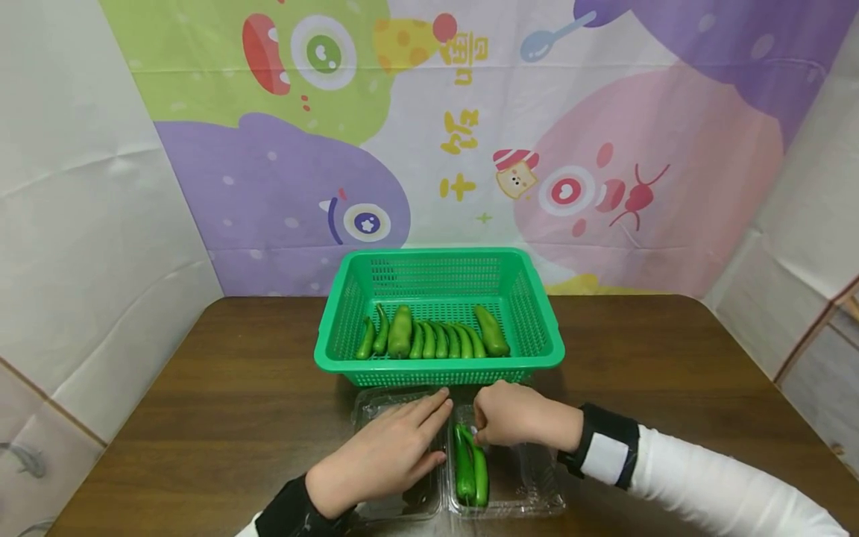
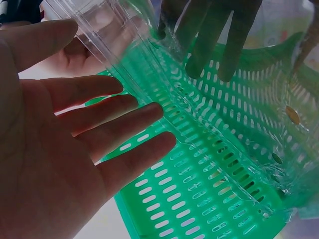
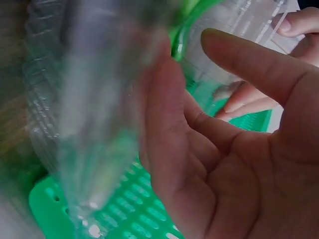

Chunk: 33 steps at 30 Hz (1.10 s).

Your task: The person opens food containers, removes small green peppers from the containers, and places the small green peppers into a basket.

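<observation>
A clear plastic clamshell box lies opened out on the table, its two halves side by side. Long green peppers lie lengthwise along the inner side of the right half. My right hand reaches into that half, by the peppers' far ends. In the right wrist view its fingers bend, the thumb stands apart, and nothing shows between them. My left hand is over the left half, near the middle fold, fingers straight and spread; whether it touches the plastic cannot be told.
Just beyond the box stands a green plastic basket with slotted walls. Several green peppers lie in a row inside, with thicker ones among them. Under everything is a brown wooden table. A cartoon-printed cloth hangs behind.
</observation>
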Motion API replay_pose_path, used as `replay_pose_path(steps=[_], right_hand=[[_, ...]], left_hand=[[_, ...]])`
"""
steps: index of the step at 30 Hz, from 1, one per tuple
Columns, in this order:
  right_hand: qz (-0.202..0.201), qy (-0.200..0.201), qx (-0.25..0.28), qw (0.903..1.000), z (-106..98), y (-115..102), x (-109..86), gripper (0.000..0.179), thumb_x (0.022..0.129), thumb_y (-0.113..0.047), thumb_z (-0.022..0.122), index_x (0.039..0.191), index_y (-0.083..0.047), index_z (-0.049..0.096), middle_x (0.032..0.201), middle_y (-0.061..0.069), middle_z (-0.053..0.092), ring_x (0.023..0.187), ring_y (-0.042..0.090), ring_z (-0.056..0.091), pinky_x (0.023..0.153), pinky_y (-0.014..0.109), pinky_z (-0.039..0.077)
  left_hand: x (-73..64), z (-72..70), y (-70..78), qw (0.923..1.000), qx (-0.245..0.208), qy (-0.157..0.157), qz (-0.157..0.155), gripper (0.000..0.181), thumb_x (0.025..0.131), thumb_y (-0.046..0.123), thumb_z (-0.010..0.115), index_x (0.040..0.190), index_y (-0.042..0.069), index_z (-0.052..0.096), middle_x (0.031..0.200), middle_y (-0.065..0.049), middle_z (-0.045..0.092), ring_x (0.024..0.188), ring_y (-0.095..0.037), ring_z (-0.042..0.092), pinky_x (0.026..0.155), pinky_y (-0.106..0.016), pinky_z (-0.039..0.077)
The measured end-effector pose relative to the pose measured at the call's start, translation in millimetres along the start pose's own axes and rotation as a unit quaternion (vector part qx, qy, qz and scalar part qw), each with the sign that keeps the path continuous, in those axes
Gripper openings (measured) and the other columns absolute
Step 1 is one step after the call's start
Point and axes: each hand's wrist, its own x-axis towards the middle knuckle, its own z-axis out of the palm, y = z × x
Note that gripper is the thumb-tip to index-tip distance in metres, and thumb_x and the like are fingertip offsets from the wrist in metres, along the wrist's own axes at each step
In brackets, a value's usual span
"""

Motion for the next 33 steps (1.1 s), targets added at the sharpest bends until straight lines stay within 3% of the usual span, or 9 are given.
replay_pose_path(steps=[10, 21, 33], right_hand=[[-0.030, -0.035, 0.009, 0.9989, 2, 5, 9.7, 0.028, 0.083, -0.022, 0.074, 0.058, -0.010, 0.068, 0.049, 0.001, 0.060, 0.044, 0.011, 0.054, 0.044, 0.023, 0.039], [-0.019, -0.064, 0.023, 0.9975, 2, 5, 15.6, 0.028, 0.082, -0.024, 0.074, 0.058, -0.010, 0.068, 0.052, 0.003, 0.064, 0.053, 0.020, 0.063, 0.044, 0.023, 0.038], [-0.012, -0.067, 0.051, 0.9964, 5, 7, 18.1, 0.025, 0.080, -0.018, 0.076, 0.058, -0.013, 0.064, 0.053, 0.002, 0.063, 0.047, 0.013, 0.058, 0.046, 0.023, 0.045]], left_hand=[[0.5, -0.3, 0.1, 1.0000, 0.004, 0.001, -0.003, 0.061, 0.097, 0.039, 0.052, 0.146, 0.007, 0.037, 0.152, -0.013, 0.035, 0.130, -0.025, 0.048, 0.100, -0.041, 0.046], [0.2, -0.7, 0.8, 0.9999, 0.009, 0.002, -0.003, 0.062, 0.096, 0.041, 0.053, 0.146, 0.006, 0.038, 0.151, -0.013, 0.035, 0.129, -0.025, 0.048, 0.100, -0.041, 0.046], [0.1, -2.0, 1.9, 1.0000, 0.003, -0.005, -0.008, 0.061, 0.097, 0.039, 0.052, 0.146, 0.007, 0.037, 0.151, -0.012, 0.035, 0.130, -0.026, 0.048, 0.100, -0.042, 0.046]])
